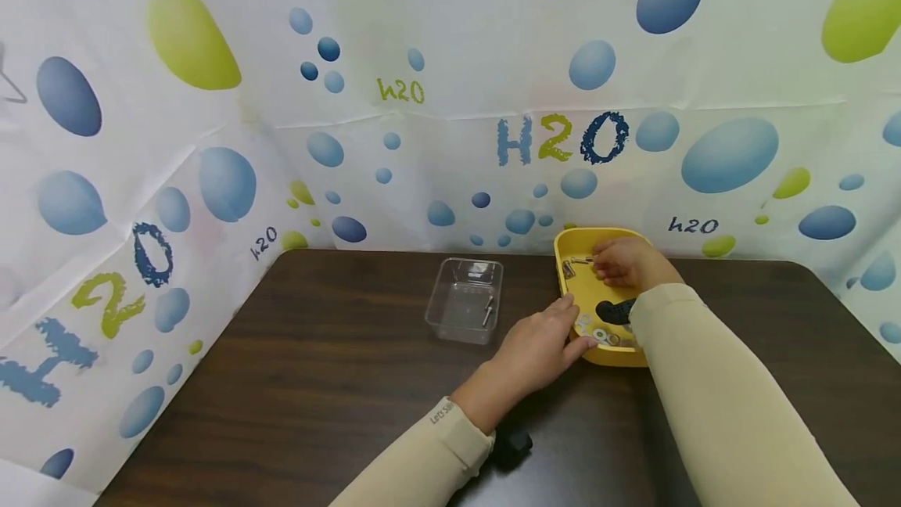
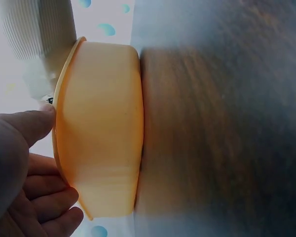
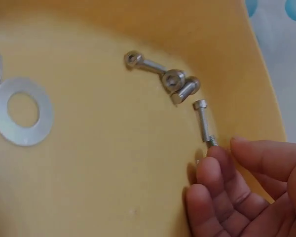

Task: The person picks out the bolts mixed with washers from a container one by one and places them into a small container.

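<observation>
Along the near-left corner of a yellow bin, my left hand grips the rim. The left wrist view shows its thumb on the rim and curled fingers against the outer wall. My right hand is inside the bin at its far end, fingers bent over the bolts. In the right wrist view the fingertips partly cover a small bolt; no pinch on it shows. Beside them lies a socket-head bolt, then several thicker bolts. Flat washers lie in the bin.
Left of the bin stands a clear plastic box with bolts inside. All stand on a dark wooden table. A patterned white sheet rises behind and to the left. A black device is by the left wrist.
</observation>
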`<state>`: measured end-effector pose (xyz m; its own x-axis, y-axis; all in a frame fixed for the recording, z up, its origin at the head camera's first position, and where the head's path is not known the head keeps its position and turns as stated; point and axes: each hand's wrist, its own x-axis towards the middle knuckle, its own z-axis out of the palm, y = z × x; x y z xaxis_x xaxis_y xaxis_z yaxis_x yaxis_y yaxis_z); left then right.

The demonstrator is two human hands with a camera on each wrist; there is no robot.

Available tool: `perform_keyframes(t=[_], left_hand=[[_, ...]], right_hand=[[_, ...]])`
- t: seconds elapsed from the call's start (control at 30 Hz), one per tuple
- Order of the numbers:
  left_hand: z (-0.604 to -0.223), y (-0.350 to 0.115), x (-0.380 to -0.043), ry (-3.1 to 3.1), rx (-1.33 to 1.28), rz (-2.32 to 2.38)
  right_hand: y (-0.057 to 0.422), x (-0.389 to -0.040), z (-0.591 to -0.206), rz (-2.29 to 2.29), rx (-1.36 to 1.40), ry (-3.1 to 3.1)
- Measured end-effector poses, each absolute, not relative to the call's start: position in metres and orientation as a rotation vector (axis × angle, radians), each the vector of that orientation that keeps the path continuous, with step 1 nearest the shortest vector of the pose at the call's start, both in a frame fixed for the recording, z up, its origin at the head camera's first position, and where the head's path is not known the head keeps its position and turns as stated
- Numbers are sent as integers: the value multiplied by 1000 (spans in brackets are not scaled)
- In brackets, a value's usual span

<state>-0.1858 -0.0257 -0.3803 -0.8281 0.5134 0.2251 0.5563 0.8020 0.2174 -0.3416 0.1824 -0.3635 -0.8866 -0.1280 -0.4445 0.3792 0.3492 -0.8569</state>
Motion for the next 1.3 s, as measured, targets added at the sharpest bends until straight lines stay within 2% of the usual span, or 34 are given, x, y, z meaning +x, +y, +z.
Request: perform_keyframes(t=[0.7, 1.0, 1.3], left_hand=[[-381, -26, -185, -2808, -846, -418], [-382, -24, -187, -2819, -846, -447], [-384, -23, -190, -2817, -846, -468]], right_hand=[[178, -349, -381, -1234, 173, 2516], [182, -346, -381, -1337, 211, 2440], [179, -352, -366, -1409, 46, 2531]])
